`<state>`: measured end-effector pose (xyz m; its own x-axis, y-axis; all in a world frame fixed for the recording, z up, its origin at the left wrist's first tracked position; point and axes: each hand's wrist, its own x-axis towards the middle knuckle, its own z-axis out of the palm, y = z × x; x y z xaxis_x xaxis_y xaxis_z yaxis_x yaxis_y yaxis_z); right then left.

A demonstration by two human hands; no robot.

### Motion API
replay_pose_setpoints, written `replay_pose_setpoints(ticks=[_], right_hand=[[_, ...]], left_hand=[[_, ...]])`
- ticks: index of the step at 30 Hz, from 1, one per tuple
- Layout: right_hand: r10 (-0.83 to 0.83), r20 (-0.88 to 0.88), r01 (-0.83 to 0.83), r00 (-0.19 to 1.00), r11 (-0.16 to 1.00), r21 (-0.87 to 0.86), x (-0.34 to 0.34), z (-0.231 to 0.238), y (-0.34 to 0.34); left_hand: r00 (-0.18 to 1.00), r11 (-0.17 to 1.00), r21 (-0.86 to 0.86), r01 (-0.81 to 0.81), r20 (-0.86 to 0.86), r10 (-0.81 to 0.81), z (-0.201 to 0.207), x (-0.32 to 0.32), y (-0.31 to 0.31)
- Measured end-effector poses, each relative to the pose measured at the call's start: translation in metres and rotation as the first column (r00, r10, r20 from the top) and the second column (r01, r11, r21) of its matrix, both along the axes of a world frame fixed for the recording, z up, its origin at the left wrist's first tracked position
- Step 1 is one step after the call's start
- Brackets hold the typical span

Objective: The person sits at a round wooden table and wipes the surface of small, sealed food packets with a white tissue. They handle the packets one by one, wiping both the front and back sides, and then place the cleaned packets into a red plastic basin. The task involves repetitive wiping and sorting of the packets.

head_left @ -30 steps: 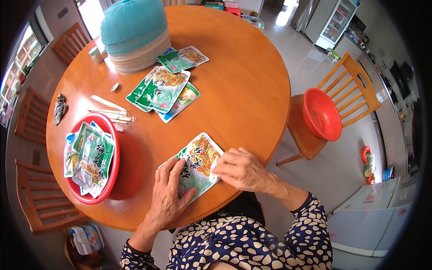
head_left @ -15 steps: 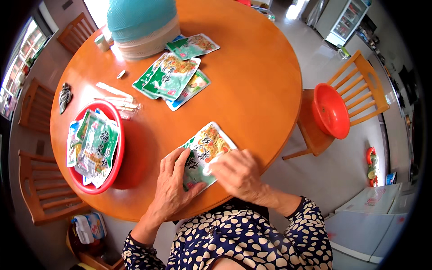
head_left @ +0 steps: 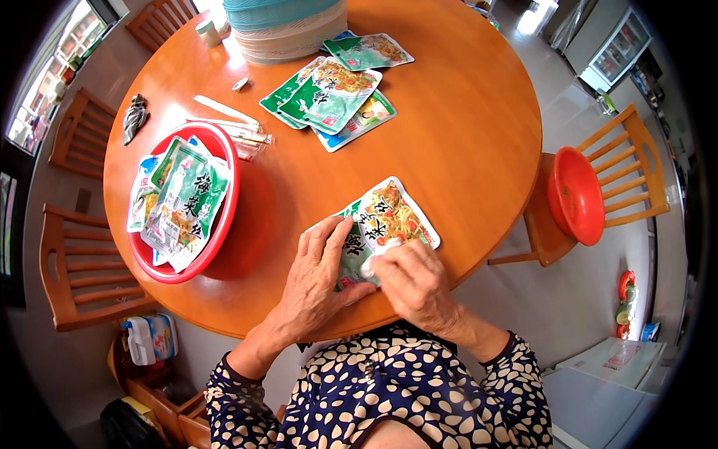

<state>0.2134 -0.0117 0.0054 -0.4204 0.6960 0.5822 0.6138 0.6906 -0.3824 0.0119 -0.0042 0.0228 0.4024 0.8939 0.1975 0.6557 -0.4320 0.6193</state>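
In front of me on the table lies a flat green-and-white food packet [head_left: 400, 213] with shredded vegetables pictured on it. My left hand [head_left: 313, 280] rests on its left side, fingers stretched out and thumb along the near edge, steadying it. A crumpled white wipe [head_left: 380, 256], tissue or cloth, is pinched in my right hand [head_left: 415, 284] and pressed against the packet's face. To the left stands a red plastic basin [head_left: 232, 194] heaped with similar packets [head_left: 191, 198]. Farther back, several more packets [head_left: 336, 93] overlap on the tabletop.
The round wooden table [head_left: 479, 135] carries a blue-and-cream woven food cover [head_left: 288, 34], a small jar [head_left: 208, 34], wrapped chopsticks [head_left: 243, 135] and a dark striped cloth [head_left: 135, 118]. A second red basin [head_left: 576, 196] sits on a chair [head_left: 628, 165] to the right.
My view has shifted, so the whole scene sits farther right and higher. The right hand has slid the wipe slightly left and nearer over the packet; the left hand stays on it.
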Motion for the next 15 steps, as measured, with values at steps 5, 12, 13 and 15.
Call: replay_pose_setpoints(ticks=[5, 12, 13, 15], right_hand=[[0.069, 0.039, -0.069, 0.997, 0.998, -0.016, -0.002, 0.008, 0.010], [-0.107, -0.055, 0.101, 0.993, 0.989, -0.110, 0.014, 0.005, 0.069], [-0.122, -0.053, 0.115, 0.991, 0.987, -0.115, 0.016, 0.004, 0.072], [-0.147, -0.047, 0.140, 0.988, 0.982, -0.128, 0.017, 0.003, 0.077]], left_hand=[[0.999, 1.000, -0.010, 0.019, 0.036, -0.019, -0.002, -0.003, 0.000], [0.999, 0.997, -0.053, 0.049, 0.016, -0.049, 0.001, -0.005, 0.001], [0.999, 0.997, -0.053, 0.051, 0.020, -0.050, 0.001, -0.005, 0.002], [0.998, 0.997, -0.054, 0.051, 0.029, -0.050, 0.001, -0.004, 0.001]])
